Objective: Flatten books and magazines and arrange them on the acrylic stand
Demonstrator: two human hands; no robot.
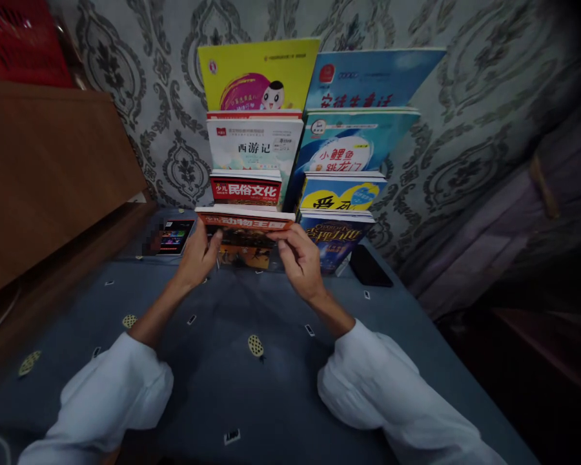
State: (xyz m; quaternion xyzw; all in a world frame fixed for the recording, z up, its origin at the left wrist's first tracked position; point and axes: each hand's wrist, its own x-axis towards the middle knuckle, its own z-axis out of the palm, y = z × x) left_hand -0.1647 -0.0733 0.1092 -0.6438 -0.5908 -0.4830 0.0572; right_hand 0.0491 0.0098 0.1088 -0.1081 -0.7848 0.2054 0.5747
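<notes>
Both hands hold a red and brown book upright at the front of the left row of books. My left hand grips its left edge, thumb across the cover. At its upper right corner, my right hand is closed with curled fingers. Behind it stand a red book, a white book and a tall yellow-green book. The right row has a dark blue book in front, then a yellow and blue book, a teal book and a tall blue book.
The books stand on a blue patterned cloth against a wallpapered wall. A black flat device lies to the right. A dark booklet lies left of the rows, near a brown wooden panel. Curtains hang at right.
</notes>
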